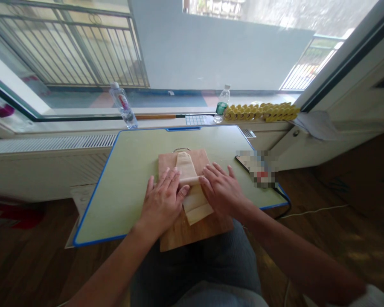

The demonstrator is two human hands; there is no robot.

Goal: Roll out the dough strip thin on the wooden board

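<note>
A pale, flat strip of dough (197, 205) lies lengthwise on a wooden cutting board (176, 236) with a metal handle at its far end. Across the strip's middle rests a thin wooden rolling pin (192, 181). My left hand (164, 198) lies over the pin's left end, fingers stretched forward and thumb pointing inward. Over the right end is my right hand (222, 189), its fingers extended and slightly apart. Both hands press from above without wrapping round the pin, and they cover its ends. The board's near edge overhangs the table towards my lap.
The light green table (124, 170) has a blue rim. On its right lies a blurred-out flat device (257, 168) with a black cable (284, 198). Along the windowsill stand two plastic bottles, left (124, 106) and right (222, 104), beside yellow egg trays (262, 112).
</note>
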